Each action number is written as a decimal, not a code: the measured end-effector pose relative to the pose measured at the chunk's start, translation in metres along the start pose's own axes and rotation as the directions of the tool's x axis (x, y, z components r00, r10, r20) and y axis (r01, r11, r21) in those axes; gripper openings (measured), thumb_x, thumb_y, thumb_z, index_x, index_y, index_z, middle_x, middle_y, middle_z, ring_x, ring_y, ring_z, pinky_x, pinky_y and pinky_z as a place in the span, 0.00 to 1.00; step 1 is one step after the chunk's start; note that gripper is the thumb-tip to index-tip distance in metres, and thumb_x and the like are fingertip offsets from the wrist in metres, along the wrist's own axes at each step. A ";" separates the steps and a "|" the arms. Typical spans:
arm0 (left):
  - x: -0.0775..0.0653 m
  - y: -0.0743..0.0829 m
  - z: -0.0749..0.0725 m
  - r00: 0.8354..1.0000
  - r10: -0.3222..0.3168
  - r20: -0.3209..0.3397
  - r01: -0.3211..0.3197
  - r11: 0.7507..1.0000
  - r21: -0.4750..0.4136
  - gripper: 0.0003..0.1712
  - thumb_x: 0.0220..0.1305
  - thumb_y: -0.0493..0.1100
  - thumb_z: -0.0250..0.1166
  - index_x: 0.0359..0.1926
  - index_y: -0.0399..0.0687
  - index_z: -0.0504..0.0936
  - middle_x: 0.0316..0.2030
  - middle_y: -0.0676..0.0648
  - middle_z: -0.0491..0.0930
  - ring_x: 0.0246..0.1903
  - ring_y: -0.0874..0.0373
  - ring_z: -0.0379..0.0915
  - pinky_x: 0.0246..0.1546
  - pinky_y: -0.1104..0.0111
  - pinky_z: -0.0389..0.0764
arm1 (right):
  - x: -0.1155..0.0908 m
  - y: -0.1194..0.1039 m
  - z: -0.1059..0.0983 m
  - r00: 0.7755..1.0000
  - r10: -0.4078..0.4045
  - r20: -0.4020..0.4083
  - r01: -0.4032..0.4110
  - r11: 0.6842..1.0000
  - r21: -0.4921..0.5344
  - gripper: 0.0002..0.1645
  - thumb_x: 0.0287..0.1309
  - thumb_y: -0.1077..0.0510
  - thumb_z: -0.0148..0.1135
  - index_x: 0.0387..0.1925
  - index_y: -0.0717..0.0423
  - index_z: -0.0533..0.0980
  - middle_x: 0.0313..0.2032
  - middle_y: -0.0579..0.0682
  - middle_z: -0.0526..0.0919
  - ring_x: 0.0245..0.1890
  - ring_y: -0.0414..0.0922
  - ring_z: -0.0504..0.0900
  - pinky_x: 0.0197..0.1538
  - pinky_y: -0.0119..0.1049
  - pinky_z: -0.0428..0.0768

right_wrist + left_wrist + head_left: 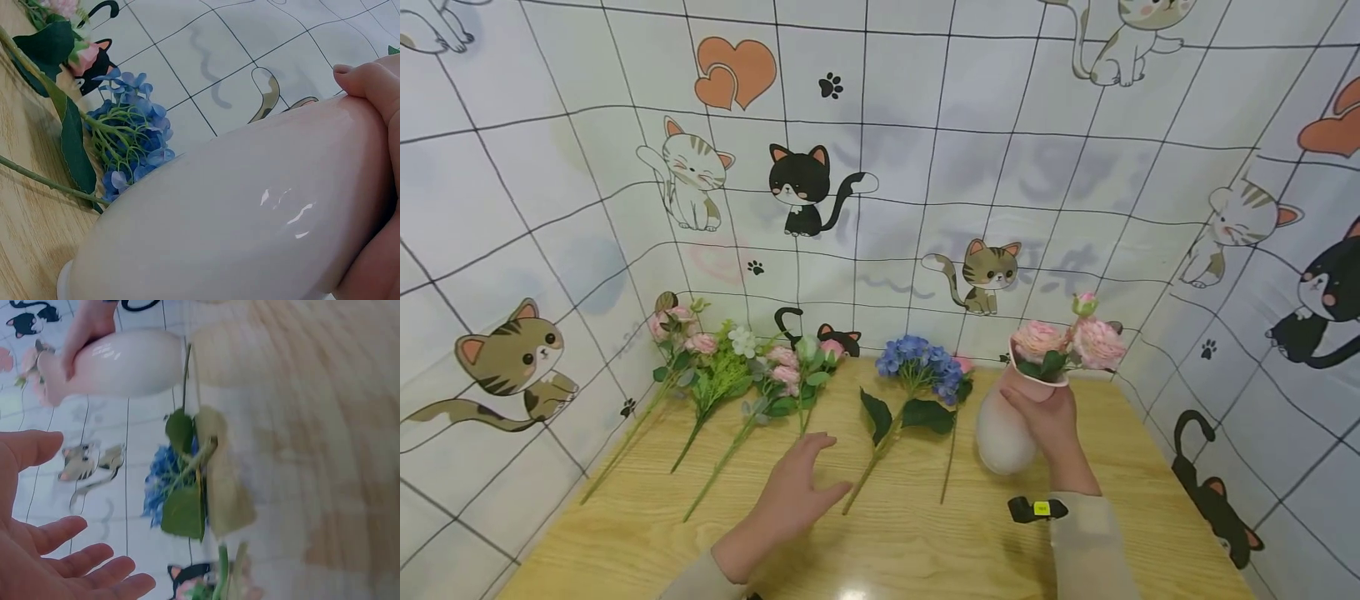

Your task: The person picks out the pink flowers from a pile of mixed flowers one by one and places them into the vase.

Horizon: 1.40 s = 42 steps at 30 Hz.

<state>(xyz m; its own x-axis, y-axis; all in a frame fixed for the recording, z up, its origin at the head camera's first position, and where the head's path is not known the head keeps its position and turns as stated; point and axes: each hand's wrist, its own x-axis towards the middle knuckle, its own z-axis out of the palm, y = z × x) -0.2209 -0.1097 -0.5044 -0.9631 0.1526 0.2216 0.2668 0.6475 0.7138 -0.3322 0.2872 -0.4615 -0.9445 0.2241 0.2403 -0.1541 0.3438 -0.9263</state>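
Note:
My right hand [1051, 421] grips the neck of a white, pink-tinged vase [1003, 433]. Pink roses [1097, 342] with green leaves stand in its flared mouth. In the right wrist view, the glossy body of the vase [206, 212] fills the middle, with the thumb across its neck. My left hand [793, 496] is over the table with fingers spread and nothing held. Closest to it lies a blue hydrangea stem [917, 367] with dark leaves. The left wrist view shows the left hand [56, 550] open, palm in sight, beside the blue hydrangea [162, 481].
Left of the hydrangea, several stems lie on the wooden table [880, 567]: pink roses [702, 343], a yellow-green spray [722, 375] and mixed pink flowers [785, 371]. A thin stem [950, 458] lies between hydrangea and vase. Cat-print cloth [895, 200] walls the back and sides.

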 end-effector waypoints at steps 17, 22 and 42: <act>-0.024 -0.034 -0.070 0.974 -0.188 -0.124 0.196 0.979 0.059 0.37 0.70 0.53 0.72 0.74 0.43 0.73 0.69 0.38 0.76 0.65 0.39 0.77 0.58 0.46 0.83 | 0.000 0.001 0.002 1.000 -0.016 -0.010 0.016 1.000 0.006 0.54 0.59 0.56 0.79 0.80 0.57 0.60 0.72 0.59 0.71 0.64 0.49 0.70 0.72 0.52 0.70; -0.028 -0.053 -0.087 0.968 -0.199 -0.152 0.216 0.971 0.106 0.35 0.72 0.52 0.71 0.72 0.40 0.74 0.67 0.36 0.78 0.63 0.37 0.78 0.56 0.46 0.85 | 0.000 0.001 0.003 1.000 -0.006 -0.009 0.006 1.000 0.023 0.55 0.59 0.57 0.78 0.81 0.59 0.59 0.74 0.60 0.69 0.68 0.52 0.69 0.77 0.57 0.66; -0.029 -0.095 -0.107 0.957 -0.277 -0.086 0.288 0.945 0.155 0.34 0.71 0.48 0.71 0.70 0.35 0.76 0.63 0.29 0.79 0.59 0.32 0.79 0.51 0.43 0.84 | -0.002 -0.005 0.003 0.999 0.012 -0.031 -0.013 1.000 -0.005 0.53 0.59 0.57 0.78 0.80 0.57 0.60 0.72 0.57 0.72 0.65 0.46 0.70 0.73 0.47 0.68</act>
<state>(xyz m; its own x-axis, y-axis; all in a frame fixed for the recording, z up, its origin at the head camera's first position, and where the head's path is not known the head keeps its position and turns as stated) -0.2151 -0.2553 -0.5076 -0.9926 -0.0979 0.0717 -0.0302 0.7715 0.6355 -0.3304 0.2823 -0.4585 -0.9368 0.2566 0.2377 -0.1407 0.3457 -0.9277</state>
